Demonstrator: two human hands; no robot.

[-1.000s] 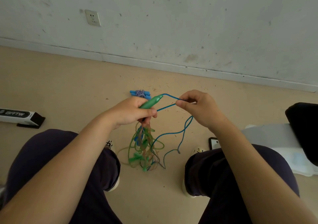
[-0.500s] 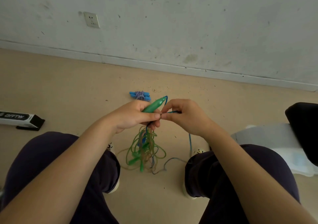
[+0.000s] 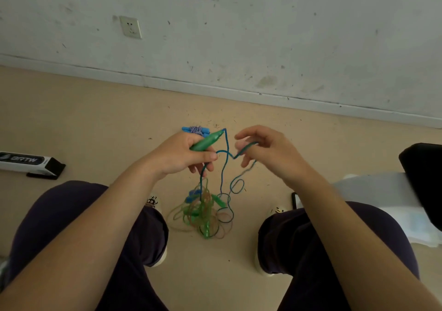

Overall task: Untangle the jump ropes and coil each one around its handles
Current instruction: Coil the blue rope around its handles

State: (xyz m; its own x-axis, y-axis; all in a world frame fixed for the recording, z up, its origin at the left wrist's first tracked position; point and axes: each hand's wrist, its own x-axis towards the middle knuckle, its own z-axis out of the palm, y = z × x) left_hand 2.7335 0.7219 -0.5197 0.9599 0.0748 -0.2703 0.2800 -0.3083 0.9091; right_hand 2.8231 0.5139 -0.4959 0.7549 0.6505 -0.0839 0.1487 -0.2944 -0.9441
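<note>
Down between the person's knees, the left hand (image 3: 181,155) grips a green handle (image 3: 207,141), fingers curled round it, with the tapered tip pointing up and to the right. A blue rope (image 3: 223,167) leaves that tip, drops, loops back up and runs across to the right hand (image 3: 265,150), where it passes over the loosely curled fingers (image 3: 241,147); motion blur there hides whether they pinch the rope or merely hook it, so I cannot tell how firm the hold is. The two hands are near each other but not touching. From the hands the blue rope hangs down in loose curls to a tangle of ropes (image 3: 203,215) on the beige floor (image 3: 95,124), a mix of green and pale translucent strands with another green handle and a blue piece caught in it. Just beyond the left hand lies a coiled blue jump rope (image 3: 195,129), already wound around its handles. A white and black box (image 3: 28,163) sits at the left, and a wall socket (image 3: 130,26) is on the scuffed wall.
</note>
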